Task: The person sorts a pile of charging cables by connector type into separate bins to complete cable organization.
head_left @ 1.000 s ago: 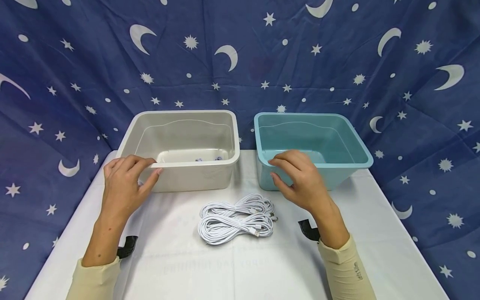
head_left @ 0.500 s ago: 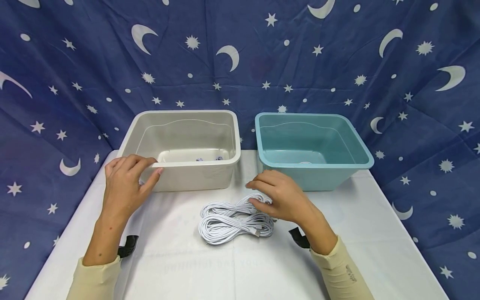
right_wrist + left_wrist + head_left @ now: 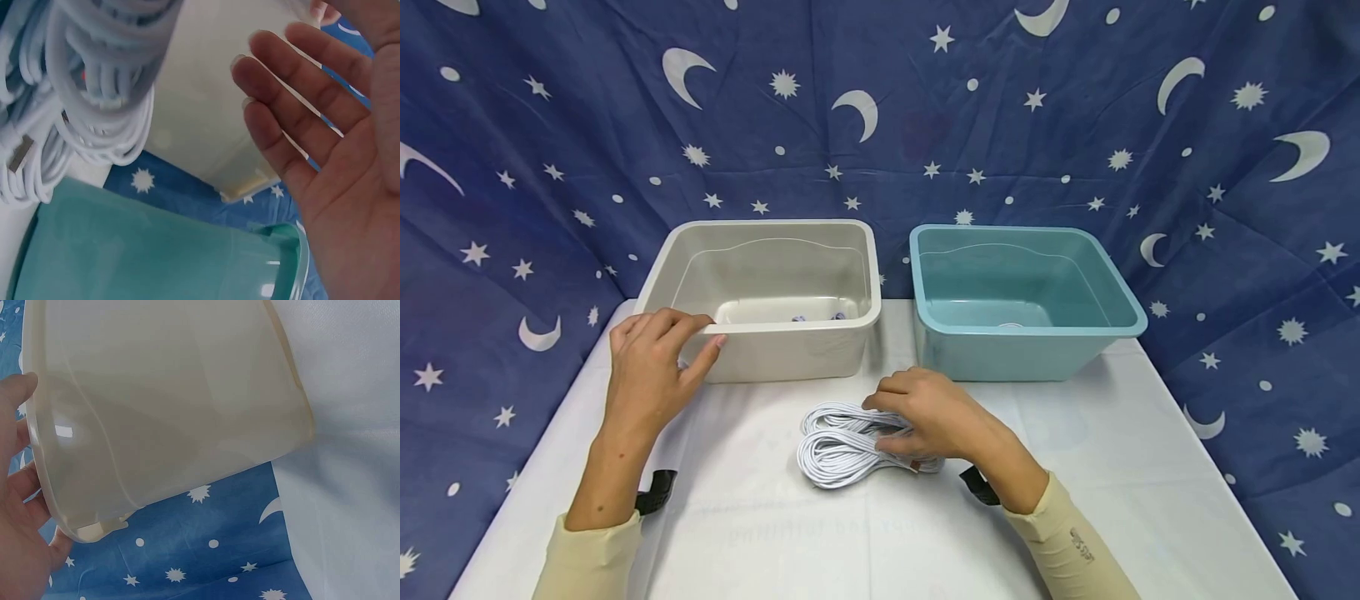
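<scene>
Two coiled white charging cables (image 3: 838, 458), each bundled in a figure eight, lie side by side on the white cloth. My right hand (image 3: 936, 417) hovers over their right part, covering some of the plugs. In the right wrist view, the fingers (image 3: 300, 81) of that hand are spread beside the cable bundles (image 3: 112, 69), gripping nothing. My left hand (image 3: 651, 367) holds the front-left rim of the off-white plastic bin (image 3: 790, 354), fingers over the edge and thumb on the outer wall. The left wrist view shows that bin's side (image 3: 162, 419) up close.
A teal bin (image 3: 1007, 358) stands at the right, with a bit of something white (image 3: 1011, 325) on its floor. Small purplish things (image 3: 838, 317) lie inside the off-white bin. A blue curtain (image 3: 895, 150) with moons and stars hangs behind the cloth-covered table (image 3: 760, 558).
My right hand has moved from the teal bin's front rim left and nearer, over the cables. The left hand stays on the off-white bin's rim.
</scene>
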The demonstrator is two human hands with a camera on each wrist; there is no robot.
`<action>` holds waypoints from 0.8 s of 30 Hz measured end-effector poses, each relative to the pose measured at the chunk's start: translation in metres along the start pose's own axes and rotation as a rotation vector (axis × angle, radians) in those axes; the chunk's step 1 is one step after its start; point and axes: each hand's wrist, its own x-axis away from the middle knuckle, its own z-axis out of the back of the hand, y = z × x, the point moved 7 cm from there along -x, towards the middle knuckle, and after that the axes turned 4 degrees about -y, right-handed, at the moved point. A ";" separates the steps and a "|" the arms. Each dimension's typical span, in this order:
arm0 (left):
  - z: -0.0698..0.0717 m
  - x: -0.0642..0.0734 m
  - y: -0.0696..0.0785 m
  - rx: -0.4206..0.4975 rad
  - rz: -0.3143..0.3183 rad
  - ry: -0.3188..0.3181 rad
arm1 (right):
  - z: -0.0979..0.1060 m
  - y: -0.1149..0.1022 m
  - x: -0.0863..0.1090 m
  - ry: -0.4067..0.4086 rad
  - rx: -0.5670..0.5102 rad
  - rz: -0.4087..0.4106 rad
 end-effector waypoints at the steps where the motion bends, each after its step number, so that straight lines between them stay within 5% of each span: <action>1: 0.000 0.000 0.000 0.001 0.001 0.000 | -0.003 -0.001 -0.001 -0.023 0.002 -0.002; 12: 0.002 -0.001 0.001 -0.001 -0.001 0.007 | -0.030 -0.007 -0.006 -0.230 0.034 -0.064; 24: 0.000 0.000 -0.001 -0.002 0.006 0.002 | -0.044 -0.014 -0.006 -0.311 0.095 -0.086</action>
